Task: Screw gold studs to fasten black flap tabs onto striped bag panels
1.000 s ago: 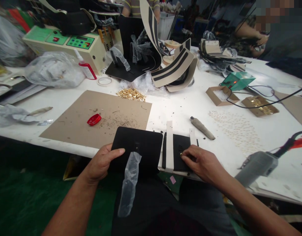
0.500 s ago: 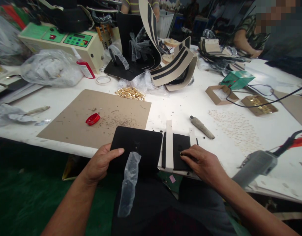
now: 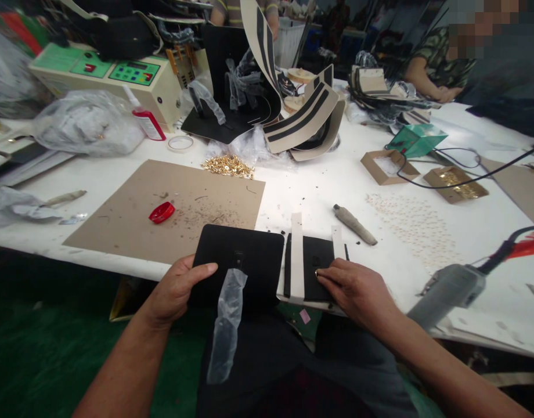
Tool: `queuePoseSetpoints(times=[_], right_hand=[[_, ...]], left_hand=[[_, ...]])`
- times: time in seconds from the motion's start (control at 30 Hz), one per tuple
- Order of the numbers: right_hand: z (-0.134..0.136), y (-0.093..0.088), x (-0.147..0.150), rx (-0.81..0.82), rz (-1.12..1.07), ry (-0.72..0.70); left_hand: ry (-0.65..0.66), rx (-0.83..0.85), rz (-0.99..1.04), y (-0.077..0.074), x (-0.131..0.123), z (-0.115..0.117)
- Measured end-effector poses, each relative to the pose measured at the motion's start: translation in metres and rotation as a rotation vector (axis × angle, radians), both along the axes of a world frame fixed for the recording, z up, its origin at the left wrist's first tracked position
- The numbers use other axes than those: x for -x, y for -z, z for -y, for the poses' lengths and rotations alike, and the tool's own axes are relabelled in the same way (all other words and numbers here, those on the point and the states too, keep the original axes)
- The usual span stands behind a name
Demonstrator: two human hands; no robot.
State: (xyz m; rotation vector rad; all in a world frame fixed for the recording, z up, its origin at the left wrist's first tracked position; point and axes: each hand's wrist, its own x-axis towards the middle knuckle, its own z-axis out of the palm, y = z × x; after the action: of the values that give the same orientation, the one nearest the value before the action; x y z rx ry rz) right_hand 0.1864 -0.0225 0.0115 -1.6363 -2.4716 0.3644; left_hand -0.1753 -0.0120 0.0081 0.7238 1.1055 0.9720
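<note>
My left hand (image 3: 175, 290) grips the near left edge of a flat black panel (image 3: 249, 258) at the table's front edge, thumb on top. A clear plastic strip (image 3: 227, 325) hangs from the panel's middle. My right hand (image 3: 358, 290) rests on a smaller black piece with cream stripes (image 3: 308, 267) just right of the panel, fingertips pinched on a small gold fitting that I can barely see.
A brown cardboard sheet (image 3: 140, 215) with a red cap (image 3: 161, 212) lies behind the panel. Gold studs (image 3: 227, 166) are heaped beyond it. A grey tool (image 3: 450, 288) lies at right, a stubby stick (image 3: 354, 224) behind my right hand. A control box (image 3: 110, 72) and another person's arms are at the back.
Both hands and the two black pieces have stayed nearly still; the view has only shifted slightly.
</note>
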Motion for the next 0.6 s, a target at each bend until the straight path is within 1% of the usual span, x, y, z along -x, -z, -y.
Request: queuePoseSetpoints(times=[0.23, 0.47, 0.6], right_hand=[[-0.009, -0.002, -0.002, 0.03, 0.025, -0.037], [0.0, 0.014, -0.008, -0.043, -0.138, 0.02], [0.001, 0.016, -0.009, -0.043, -0.133, -0.003]], left_hand=[[-0.004, 0.006, -0.009, -0.004, -0.002, 0.0], [-0.004, -0.006, -0.022, -0.003, -0.003, 0.0], [-0.013, 0.01, -0.032, -0.004, -0.004, -0.001]])
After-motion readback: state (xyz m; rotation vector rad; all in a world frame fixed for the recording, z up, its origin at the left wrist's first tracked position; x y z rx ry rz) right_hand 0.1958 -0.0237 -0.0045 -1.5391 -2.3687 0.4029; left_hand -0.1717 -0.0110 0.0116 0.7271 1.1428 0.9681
